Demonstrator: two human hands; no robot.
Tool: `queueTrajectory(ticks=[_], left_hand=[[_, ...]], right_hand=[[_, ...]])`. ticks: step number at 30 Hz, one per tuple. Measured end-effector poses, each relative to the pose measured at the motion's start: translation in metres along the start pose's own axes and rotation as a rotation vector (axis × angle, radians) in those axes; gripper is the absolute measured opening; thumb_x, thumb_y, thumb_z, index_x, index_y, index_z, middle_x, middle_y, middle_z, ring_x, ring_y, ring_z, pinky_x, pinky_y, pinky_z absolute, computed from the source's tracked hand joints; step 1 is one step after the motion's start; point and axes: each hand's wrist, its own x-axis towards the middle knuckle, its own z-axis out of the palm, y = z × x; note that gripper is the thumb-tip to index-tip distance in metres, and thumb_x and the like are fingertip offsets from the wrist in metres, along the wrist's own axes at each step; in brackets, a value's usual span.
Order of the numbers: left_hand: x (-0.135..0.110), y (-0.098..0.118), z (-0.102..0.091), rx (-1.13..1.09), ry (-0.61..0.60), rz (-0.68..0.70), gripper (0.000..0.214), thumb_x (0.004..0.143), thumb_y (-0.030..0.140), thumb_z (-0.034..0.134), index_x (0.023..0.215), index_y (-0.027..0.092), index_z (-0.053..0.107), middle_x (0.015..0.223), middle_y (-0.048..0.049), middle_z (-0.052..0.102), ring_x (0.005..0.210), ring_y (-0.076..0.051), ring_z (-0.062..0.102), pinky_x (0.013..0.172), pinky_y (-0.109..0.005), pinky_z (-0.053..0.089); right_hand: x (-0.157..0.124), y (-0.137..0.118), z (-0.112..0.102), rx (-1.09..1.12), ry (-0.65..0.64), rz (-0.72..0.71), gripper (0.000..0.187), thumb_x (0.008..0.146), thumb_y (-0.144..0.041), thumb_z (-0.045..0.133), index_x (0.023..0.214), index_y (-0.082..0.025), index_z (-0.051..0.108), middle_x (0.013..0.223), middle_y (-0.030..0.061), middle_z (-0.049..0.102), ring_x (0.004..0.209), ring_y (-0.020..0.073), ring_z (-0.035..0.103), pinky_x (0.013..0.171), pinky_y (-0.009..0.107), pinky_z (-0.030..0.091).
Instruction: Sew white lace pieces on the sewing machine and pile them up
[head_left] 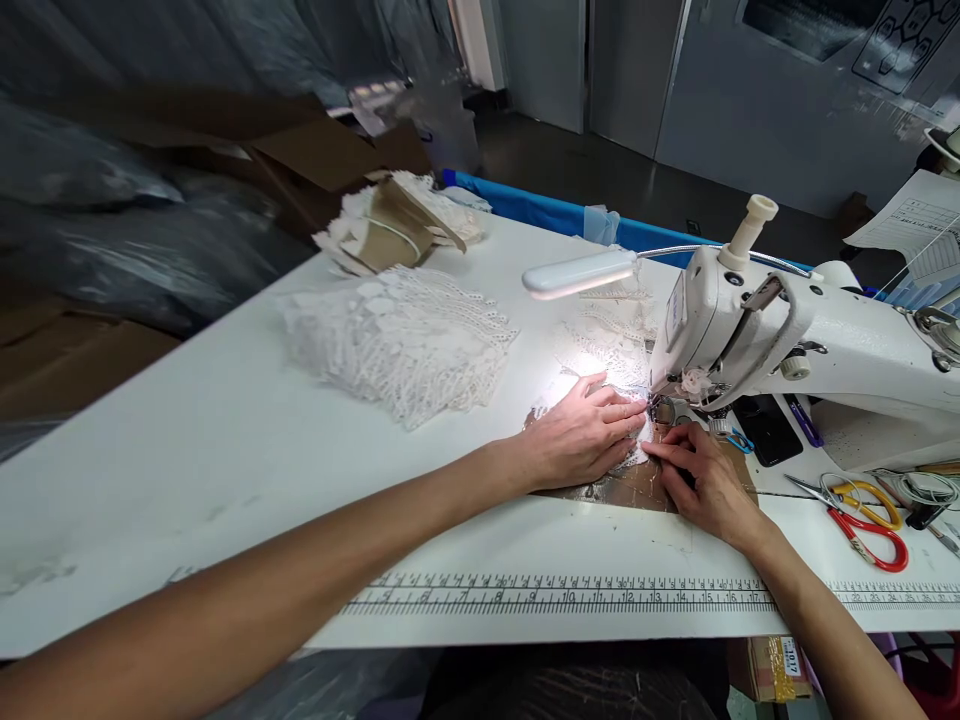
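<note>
White lace (pixel 636 455) lies under the needle end of the white sewing machine (pixel 701 310), lit by a bright lamp. My left hand (pixel 589 430) rests palm down on this lace, its fingers stretched toward the needle. At the lace's near right edge, my right hand (pixel 701 480) has its fingers bent, with the fingertips on the edge; the exact grip is partly hidden. A shiny metal plate (pixel 637 490) shows beneath both hands. More lace (pixel 611 320) spreads out behind the needle area.
Left of the machine sits a lace pile (pixel 405 335), with bundled lace and brown card (pixel 397 225) behind. Right of my hands are a phone (pixel 766 430), red-handled scissors (pixel 874 535) and yellow-handled scissors (pixel 870 500). A printed ruler (pixel 570 597) runs along the table's front edge.
</note>
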Motion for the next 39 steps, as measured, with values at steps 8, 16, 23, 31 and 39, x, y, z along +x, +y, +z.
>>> queueTrajectory(ticks=[8, 16, 23, 31, 39], left_hand=[[0.0007, -0.0068, -0.0011, -0.031, -0.014, 0.050, 0.031, 0.102, 0.025, 0.037, 0.116, 0.016, 0.063, 0.126, -0.0101, 0.068, 0.109, -0.024, 0.063, 0.110, -0.057, 0.032], [0.0013, -0.0063, -0.0020, 0.092, 0.032, 0.110, 0.030, 0.102, 0.024, 0.037, 0.113, 0.014, 0.063, 0.124, -0.0145, 0.066, 0.106, -0.026, 0.062, 0.103, -0.057, 0.041], [0.0037, -0.0030, 0.0040, 0.164, 0.126, 0.220, 0.031, 0.100, 0.009, 0.035, 0.085, 0.017, 0.061, 0.090, -0.0031, 0.069, 0.070, -0.013, 0.055, 0.104, -0.047, 0.044], [0.0027, -0.0024, -0.0024, 0.129, 0.115, 0.193, 0.028, 0.100, 0.016, 0.038, 0.086, 0.016, 0.063, 0.095, -0.0047, 0.069, 0.074, -0.015, 0.057, 0.098, -0.045, 0.045], [0.0048, -0.0072, -0.0003, 0.150, 0.081, 0.145, 0.029, 0.103, 0.020, 0.038, 0.097, 0.015, 0.066, 0.099, -0.0058, 0.068, 0.080, -0.017, 0.060, 0.095, -0.041, 0.047]], right_hand=[[0.0005, 0.0009, -0.0021, 0.005, -0.003, -0.028, 0.037, 0.092, -0.013, 0.051, 0.121, -0.025, 0.071, 0.105, 0.0084, 0.060, 0.084, 0.0200, 0.058, 0.080, 0.038, 0.054], [0.0012, 0.0034, -0.0032, -0.014, -0.014, -0.066, 0.036, 0.093, -0.014, 0.051, 0.121, -0.026, 0.070, 0.106, 0.0078, 0.059, 0.083, 0.0189, 0.058, 0.080, 0.036, 0.054], [0.0000, 0.0040, -0.0033, -0.064, -0.018, -0.110, 0.035, 0.093, -0.014, 0.052, 0.122, -0.023, 0.069, 0.106, 0.0093, 0.059, 0.083, 0.0204, 0.057, 0.078, 0.038, 0.054], [0.0001, 0.0019, -0.0009, -0.081, -0.066, -0.065, 0.036, 0.095, -0.017, 0.050, 0.128, -0.022, 0.066, 0.110, 0.0111, 0.060, 0.084, 0.0206, 0.058, 0.079, 0.039, 0.055], [0.0065, -0.0012, -0.0020, -0.108, -0.093, 0.018, 0.037, 0.098, -0.023, 0.049, 0.132, -0.025, 0.063, 0.113, 0.0134, 0.061, 0.086, 0.0229, 0.061, 0.076, 0.038, 0.058]])
